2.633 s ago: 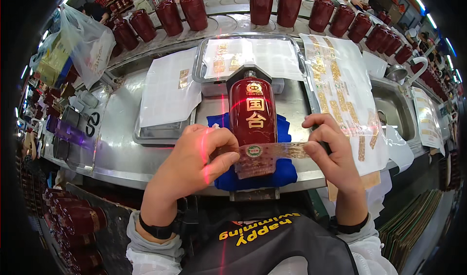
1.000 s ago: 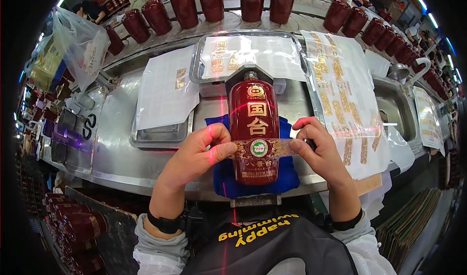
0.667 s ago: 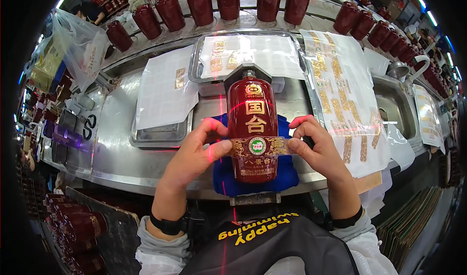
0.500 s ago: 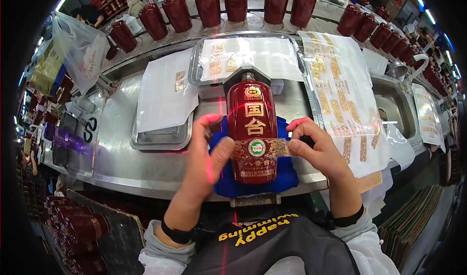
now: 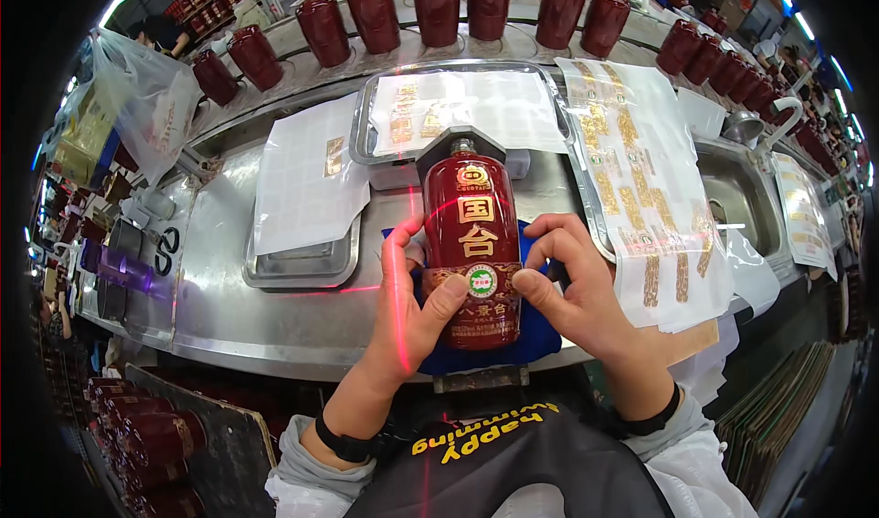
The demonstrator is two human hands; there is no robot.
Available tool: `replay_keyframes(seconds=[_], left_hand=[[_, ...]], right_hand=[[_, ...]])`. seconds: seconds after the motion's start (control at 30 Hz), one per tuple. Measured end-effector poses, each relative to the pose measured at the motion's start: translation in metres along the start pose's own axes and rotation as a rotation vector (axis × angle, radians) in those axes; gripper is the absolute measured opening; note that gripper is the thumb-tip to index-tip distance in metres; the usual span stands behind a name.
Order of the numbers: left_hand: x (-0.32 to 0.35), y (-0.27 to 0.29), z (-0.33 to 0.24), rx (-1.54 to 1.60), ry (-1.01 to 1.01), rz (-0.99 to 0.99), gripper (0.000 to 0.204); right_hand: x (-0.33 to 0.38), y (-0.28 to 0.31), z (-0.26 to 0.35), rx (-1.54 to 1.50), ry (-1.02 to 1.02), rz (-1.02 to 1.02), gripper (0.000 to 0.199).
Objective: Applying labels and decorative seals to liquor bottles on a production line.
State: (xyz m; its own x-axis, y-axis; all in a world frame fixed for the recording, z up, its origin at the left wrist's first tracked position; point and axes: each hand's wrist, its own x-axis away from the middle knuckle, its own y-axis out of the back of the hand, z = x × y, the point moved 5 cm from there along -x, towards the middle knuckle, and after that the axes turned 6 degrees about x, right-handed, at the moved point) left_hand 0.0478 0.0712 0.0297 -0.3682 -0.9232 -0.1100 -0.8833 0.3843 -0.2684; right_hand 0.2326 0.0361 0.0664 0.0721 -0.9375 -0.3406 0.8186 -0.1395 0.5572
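Note:
A dark red glass bottle (image 5: 474,197) with gold lettering lies on its back on a blue cloth (image 5: 542,338), its neck in a grey angular holder (image 5: 499,145). Across its lower half runs a gold-patterned decal band (image 5: 482,282) with a round green-and-white emblem. My left hand (image 5: 410,307) closes on the bottle's left side, its thumb pressing the band beside the emblem. On the opposite side, my right hand (image 5: 579,284) has its thumb on the band at the bottle's edge, with the fingers curled. Its fingertips are partly hidden.
Behind the bottle, a metal tray (image 5: 364,131) bears decal sheets. A long decal sheet (image 5: 632,170) lies right, beside a sink (image 5: 746,184). At left, a white sheet (image 5: 302,170) covers another tray (image 5: 302,275). Several red bottles (image 5: 437,10) line a conveyor (image 5: 403,53) beyond.
My left hand has moved right onto the bottle, its thumb now on the band. My right thumb has moved left, and the band's loose right end now lies against the bottle. The conveyor bottles have shifted right.

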Motion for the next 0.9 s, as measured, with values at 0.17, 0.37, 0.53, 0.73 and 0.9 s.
replay_keyframes(seconds=[0.17, 0.37, 0.53, 0.73, 0.9], left_hand=[[0.0, 0.002, 0.001, -0.037, -0.001, 0.011, 0.079], [-0.001, 0.0, 0.002, -0.004, -0.012, -0.002, 0.079], [-0.001, 0.001, 0.002, -0.01, -0.006, -0.004, 0.08], [-0.001, 0.001, 0.002, -0.011, -0.011, -0.003, 0.08], [0.001, 0.003, 0.002, -0.039, 0.02, -0.005, 0.08]], right_hand=[[-0.005, -0.009, -0.004, 0.01, 0.015, -0.001, 0.028], [-0.004, -0.01, -0.009, -0.066, -0.004, 0.021, 0.029], [-0.005, -0.011, -0.011, -0.083, -0.004, 0.032, 0.029], [-0.003, -0.012, -0.012, -0.097, -0.016, 0.038, 0.031], [-0.004, -0.012, -0.012, -0.106, -0.02, 0.045, 0.031]])
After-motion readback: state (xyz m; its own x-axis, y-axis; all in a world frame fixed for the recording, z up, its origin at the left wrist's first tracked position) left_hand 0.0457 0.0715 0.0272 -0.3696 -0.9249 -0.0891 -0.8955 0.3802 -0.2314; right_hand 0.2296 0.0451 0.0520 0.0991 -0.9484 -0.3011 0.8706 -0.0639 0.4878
